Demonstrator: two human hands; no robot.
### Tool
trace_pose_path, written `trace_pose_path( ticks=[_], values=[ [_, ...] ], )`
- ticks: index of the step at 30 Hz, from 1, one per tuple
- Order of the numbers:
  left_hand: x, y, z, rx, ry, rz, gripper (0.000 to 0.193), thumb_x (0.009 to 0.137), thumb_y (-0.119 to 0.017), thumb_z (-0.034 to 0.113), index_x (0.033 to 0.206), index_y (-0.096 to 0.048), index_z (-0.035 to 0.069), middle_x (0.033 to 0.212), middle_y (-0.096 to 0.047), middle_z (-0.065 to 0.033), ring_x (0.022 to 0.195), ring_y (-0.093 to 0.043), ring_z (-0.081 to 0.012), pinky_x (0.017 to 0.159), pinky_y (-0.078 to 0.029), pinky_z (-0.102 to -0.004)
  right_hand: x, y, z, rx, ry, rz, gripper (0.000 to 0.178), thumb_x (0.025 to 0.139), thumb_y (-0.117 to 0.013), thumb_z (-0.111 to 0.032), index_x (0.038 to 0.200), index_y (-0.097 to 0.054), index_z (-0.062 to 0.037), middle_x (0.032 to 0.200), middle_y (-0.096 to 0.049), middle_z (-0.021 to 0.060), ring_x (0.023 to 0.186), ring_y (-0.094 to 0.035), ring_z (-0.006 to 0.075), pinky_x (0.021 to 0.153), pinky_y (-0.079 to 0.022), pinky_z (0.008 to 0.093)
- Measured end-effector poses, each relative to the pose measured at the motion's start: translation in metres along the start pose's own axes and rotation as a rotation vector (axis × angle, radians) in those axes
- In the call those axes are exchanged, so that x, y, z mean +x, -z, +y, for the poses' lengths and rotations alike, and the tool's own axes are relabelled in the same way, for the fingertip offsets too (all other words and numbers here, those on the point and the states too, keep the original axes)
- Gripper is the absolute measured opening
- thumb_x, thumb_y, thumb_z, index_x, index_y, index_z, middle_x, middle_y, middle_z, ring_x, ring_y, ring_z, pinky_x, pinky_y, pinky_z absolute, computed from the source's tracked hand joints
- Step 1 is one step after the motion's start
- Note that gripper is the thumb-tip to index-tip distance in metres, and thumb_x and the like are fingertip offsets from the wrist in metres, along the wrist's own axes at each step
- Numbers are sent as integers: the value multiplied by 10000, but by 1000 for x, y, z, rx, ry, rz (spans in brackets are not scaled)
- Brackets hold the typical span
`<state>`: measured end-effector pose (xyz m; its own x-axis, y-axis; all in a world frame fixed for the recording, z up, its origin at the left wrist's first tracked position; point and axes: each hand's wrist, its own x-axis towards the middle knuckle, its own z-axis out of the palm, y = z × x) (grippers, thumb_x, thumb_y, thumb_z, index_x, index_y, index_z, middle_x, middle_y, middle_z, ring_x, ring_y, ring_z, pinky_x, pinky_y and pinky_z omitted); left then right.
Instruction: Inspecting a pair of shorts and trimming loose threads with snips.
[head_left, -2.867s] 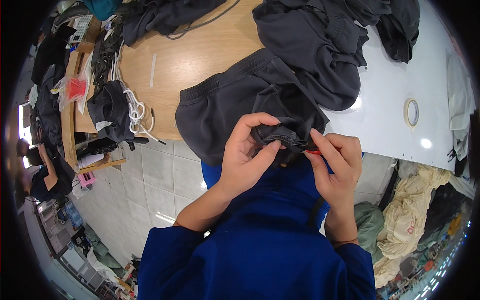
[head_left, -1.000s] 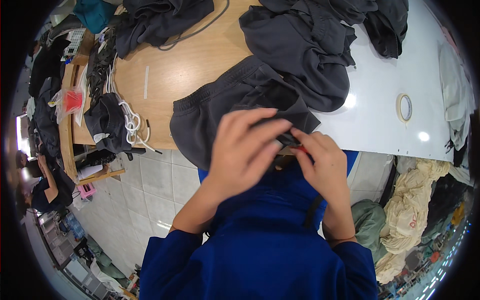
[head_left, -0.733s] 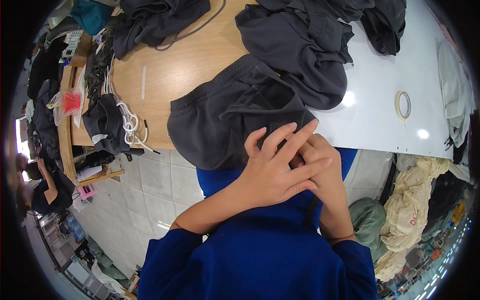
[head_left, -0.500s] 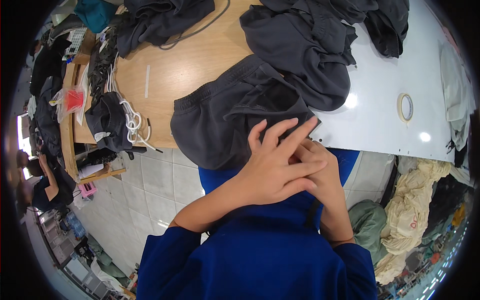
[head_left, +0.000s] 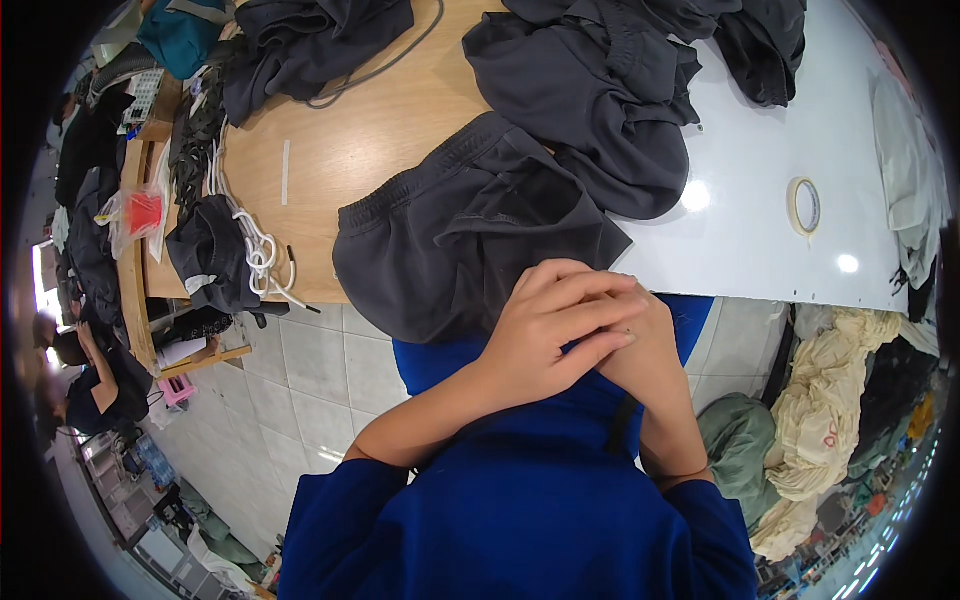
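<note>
My left hand (head_left: 560,325) lies across my right hand (head_left: 645,345), its fingers curved together over the right one's fingers and knuckles. Most of the right fingers are hidden beneath it. Both hands are held in front of my body, at the near edge of the table. Just beyond them lies a dark grey pair of shorts (head_left: 410,250) with a gathered elastic waistband, partly hanging over the edge. Neither hand appears to grip the cloth.
More dark grey garments (head_left: 590,110) are heaped behind the shorts. A roll of tape (head_left: 793,207) lies on the white tabletop (head_left: 740,230) at right. White cords (head_left: 262,250) hang at left beside a dark cloth piece. Cream fabric (head_left: 825,420) is piled low right. Another person (head_left: 90,380) is at far left.
My left fingers, spread and raised before, have come down and closed over my right hand. The shorts still lie in front of my hands.
</note>
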<state>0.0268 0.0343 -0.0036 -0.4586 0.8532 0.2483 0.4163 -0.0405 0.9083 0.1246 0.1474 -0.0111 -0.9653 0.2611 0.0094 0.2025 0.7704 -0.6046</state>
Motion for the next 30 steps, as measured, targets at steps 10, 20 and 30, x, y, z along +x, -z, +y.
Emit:
trace_pose_path(
  ticks=[10, 20, 30],
  values=[
    [-3, -5, 10, 488, -170, 19, 314, 780, -636, 386, 1041, -705, 227, 1190, -597, -43, 1018, -507, -235, 975, -280, -448, 2, 5, 7, 157, -38, 13, 244, 716, -639, -169, 945, -644, -85, 733, -619, 101, 701, -609, 285, 574, -495, 349],
    [-1, -2, 5, 150, -96, 121, 238, 795, -611, 47, 1032, -619, 28, 1142, -609, -122, 983, -564, -292, 936, -392, -397, 9, 31, 9, 40, -192, 40, 289, 725, -653, -77, 1013, -659, -101, 771, -612, 72, 724, -609, 265, 622, -491, 351],
    [10, -29, 5, -134, -23, 126, 284, 767, -625, -16, 1043, -615, 49, 974, -647, -49, 873, -573, -223, 777, -453, -312, 0, 30, 19, 75, -188, 16, 285, 727, -654, -78, 1010, -666, -105, 762, -608, 75, 742, -604, 277, 637, -489, 353]
  ],
)
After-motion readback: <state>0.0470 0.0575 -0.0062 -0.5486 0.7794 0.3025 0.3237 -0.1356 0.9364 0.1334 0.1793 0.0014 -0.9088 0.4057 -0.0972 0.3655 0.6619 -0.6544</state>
